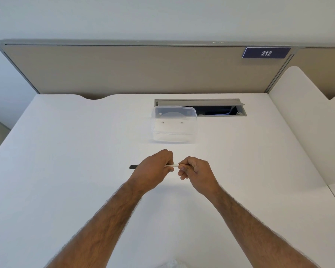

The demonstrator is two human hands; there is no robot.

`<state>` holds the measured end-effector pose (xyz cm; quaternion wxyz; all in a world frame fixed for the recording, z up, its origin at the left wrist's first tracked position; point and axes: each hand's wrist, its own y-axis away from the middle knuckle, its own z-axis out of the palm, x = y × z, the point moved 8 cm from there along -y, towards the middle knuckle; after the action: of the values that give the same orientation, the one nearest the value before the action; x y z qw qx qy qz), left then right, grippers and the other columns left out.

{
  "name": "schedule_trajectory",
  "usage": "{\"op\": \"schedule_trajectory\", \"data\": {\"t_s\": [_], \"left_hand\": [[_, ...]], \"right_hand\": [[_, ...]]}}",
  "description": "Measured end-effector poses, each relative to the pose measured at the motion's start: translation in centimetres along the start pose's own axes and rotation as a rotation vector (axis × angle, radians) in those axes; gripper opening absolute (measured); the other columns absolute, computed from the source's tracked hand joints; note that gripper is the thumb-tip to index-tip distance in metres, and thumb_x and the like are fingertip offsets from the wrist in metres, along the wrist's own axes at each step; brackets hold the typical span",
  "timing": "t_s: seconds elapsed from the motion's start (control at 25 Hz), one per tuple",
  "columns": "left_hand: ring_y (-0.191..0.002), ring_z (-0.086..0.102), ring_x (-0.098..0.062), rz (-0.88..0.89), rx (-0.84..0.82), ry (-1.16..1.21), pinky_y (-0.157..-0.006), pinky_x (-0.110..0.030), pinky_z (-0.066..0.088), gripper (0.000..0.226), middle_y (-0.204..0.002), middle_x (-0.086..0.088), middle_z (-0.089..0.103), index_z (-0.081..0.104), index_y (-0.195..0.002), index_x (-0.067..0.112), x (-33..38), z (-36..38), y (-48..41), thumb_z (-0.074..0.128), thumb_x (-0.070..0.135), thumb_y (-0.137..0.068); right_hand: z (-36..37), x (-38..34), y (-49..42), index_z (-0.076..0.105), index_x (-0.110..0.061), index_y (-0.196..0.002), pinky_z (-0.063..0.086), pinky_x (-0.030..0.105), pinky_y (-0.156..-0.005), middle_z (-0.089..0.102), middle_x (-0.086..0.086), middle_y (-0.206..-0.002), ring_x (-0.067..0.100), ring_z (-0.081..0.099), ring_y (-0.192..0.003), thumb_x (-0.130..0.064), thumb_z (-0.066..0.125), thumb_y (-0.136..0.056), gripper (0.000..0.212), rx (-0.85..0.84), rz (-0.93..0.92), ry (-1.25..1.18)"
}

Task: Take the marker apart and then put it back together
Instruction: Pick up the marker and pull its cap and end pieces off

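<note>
While I look down from the head camera, my left hand [153,169] is curled in a fist around the marker [171,165], and my right hand [195,172] pinches its white end between thumb and forefinger, the other fingers loosely curled beneath. The marker lies level, held above the desk [66,171] near the middle of my view, its black end [133,167] poking out of my left fist toward nine o'clock and the white barrel running toward three o'clock. Only a short bare stretch shows between my hands.

It should be light and stiff, a thin hard plastic tube, smooth enough to slip if I pull without squeezing. I judge the best hold is what I have: a full wrap on one part, a firm pinch close to the joint on the other, then a straight pull or twist along its axis, not a bend.

At twelve o'clock, well apart, sits a clear plastic container [174,124], in front of the open cable hatch [217,108].
</note>
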<state>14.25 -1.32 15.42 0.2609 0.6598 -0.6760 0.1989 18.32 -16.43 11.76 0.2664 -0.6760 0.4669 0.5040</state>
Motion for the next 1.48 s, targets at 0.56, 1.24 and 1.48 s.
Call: {"op": "schedule_trajectory", "data": {"t_s": [0.56,1.24,1.48], "left_hand": [[-0.083,0.056,-0.019,-0.004,-0.077,-0.014,-0.076,-0.041,0.05,0.024,-0.09,0.002,0.06,0.066,-0.096,0.016,0.5,0.5,0.1,0.055,0.036,-0.102],[-0.078,0.057,-0.015,0.038,-0.038,-0.137,-0.067,-0.036,0.047,0.026,-0.084,0.009,0.063,0.07,-0.1,0.025,0.7,0.1,0.1,0.049,0.04,-0.103],[-0.079,0.059,-0.012,0.015,-0.016,-0.075,-0.069,-0.035,0.048,0.022,-0.085,0.012,0.063,0.07,-0.101,0.025,0.5,-0.2,-0.1,0.054,0.04,-0.101]], "right_hand": [[-0.3,0.1,0.3,0.071,-0.011,-0.085,0.054,0.02,-0.062,0.075,0.002,-0.073,0.014,0.071,-0.062,-0.006,0.062,-0.096,0.015,0.001,0.01,-0.039],[0.4,-1.4,0.3,0.069,-0.018,-0.08,0.053,0.019,-0.061,0.072,-0.002,-0.069,0.01,0.067,-0.059,-0.004,0.056,-0.099,0.027,-0.043,-0.035,-0.026],[0.5,-1.0,0.4,0.067,-0.018,-0.082,0.051,0.02,-0.062,0.07,0.001,-0.071,0.01,0.061,-0.058,-0.011,0.054,-0.103,0.026,-0.043,-0.014,-0.046]]}}
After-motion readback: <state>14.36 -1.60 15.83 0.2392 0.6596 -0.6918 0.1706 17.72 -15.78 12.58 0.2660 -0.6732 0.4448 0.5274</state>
